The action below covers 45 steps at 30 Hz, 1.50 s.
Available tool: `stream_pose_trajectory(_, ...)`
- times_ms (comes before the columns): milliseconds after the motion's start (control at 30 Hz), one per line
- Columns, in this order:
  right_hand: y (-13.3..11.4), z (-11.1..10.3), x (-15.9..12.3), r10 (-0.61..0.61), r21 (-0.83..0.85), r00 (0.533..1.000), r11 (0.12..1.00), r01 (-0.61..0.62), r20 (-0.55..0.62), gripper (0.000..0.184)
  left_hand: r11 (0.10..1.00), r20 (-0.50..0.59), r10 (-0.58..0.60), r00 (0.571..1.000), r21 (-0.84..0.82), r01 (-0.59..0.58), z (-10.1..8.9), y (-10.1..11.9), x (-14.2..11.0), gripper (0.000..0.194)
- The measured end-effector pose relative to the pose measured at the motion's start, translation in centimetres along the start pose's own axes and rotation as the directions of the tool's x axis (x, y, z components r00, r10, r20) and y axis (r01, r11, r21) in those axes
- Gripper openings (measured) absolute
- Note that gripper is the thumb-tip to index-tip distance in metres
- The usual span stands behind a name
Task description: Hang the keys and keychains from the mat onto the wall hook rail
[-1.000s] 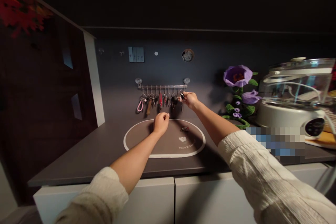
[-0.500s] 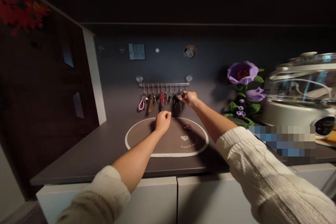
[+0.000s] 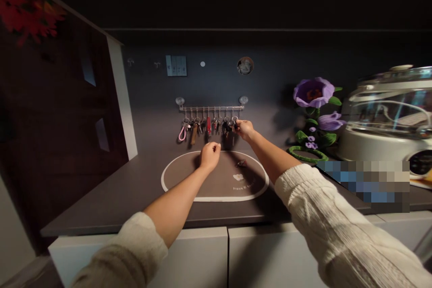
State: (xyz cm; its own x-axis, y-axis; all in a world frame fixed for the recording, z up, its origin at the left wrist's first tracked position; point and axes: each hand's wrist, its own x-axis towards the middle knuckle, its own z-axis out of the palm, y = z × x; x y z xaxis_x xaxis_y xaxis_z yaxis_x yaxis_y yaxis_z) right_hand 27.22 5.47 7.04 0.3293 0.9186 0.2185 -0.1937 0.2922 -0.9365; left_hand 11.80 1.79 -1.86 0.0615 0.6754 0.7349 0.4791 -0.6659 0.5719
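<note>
A clear hook rack [image 3: 212, 108] on the back wall carries several key rings, a pink loop strap [image 3: 182, 133], a brown strap [image 3: 194, 135] and a red item [image 3: 209, 125]. My right hand [image 3: 245, 130] is closed on a bunch of keys [image 3: 234, 125] hanging at the rack's right end. Its ring appears to be on the last hook. My left hand [image 3: 209, 155] hovers over the brown mat [image 3: 189, 180], fingers curled; whatever is inside them is hidden. On the mat lies a small reddish key item [image 3: 241, 163], too small to make out fully.
Purple artificial flowers [image 3: 314, 94] with a green base stand right of the mat. Beyond them is a white appliance [image 3: 374, 139] with a clear cover. White cabinet doors [image 3: 189, 256] are below the dark counter [image 3: 111, 198]. Red flowers [image 3: 27, 9] hang at upper left.
My right hand has dropped slightly and shifted a little at the rack's right end; the key ring there shows more clearly. My left hand stays in place.
</note>
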Motion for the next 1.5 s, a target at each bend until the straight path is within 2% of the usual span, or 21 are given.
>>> stream_pose_trajectory(200,0.6,-0.5,0.2,-0.029,-0.047,0.999,0.998,0.029,-0.016,0.017,1.0,0.008,0.012,1.0,0.0,-0.012,0.0,-0.1,0.0,0.024)
stream_pose_trajectory(433,0.2,-2.1,-0.7,-0.046,-0.053,0.999,0.998,0.047,0.004,0.015,1.0,0.036,0.022,0.999,-0.004,-0.022,-0.2,0.3,-0.2,0.022)
stream_pose_trajectory(533,0.0,-3.1,-1.8,-0.013,-0.036,1.0,0.999,0.014,0.017,0.011,0.999,0.058,0.033,0.998,-0.012,-0.032,-0.4,0.5,-0.3,0.02)
stream_pose_trajectory(633,0.1,-4.3,-3.4,0.012,-0.055,0.996,0.998,-0.007,0.086,0.008,0.999,0.098,0.04,0.994,-0.026,-0.038,-0.6,0.8,-0.5,0.018)
stream_pose_trajectory(800,1.0,-6.6,-6.6,0.017,-0.203,0.983,0.979,0.021,0.183,0.005,0.999,0.196,0.048,0.979,-0.02,-0.045,-0.8,1.4,-0.9,0.016)
stream_pose_trajectory(967,2.6,-8.1,-8.8,0.043,-0.319,0.93,0.944,0.081,0.364,0.011,0.996,0.263,0.087,0.961,0.004,-0.091,-0.7,1.7,-1.3,0.014)
stream_pose_trajectory(1167,3.2,-8.4,-9.5,0.093,-0.478,0.853,0.856,0.195,0.514,0.015,0.994,0.32,0.093,0.943,0.018,-0.105,-0.7,1.8,-1.3,0.012)
stream_pose_trajectory(1500,3.9,-8.5,-8.8,-0.015,-0.536,0.755,0.695,0.479,0.655,0.017,0.989,0.361,0.119,0.925,0.034,-0.141,-0.6,1.5,-1.2,0.014)
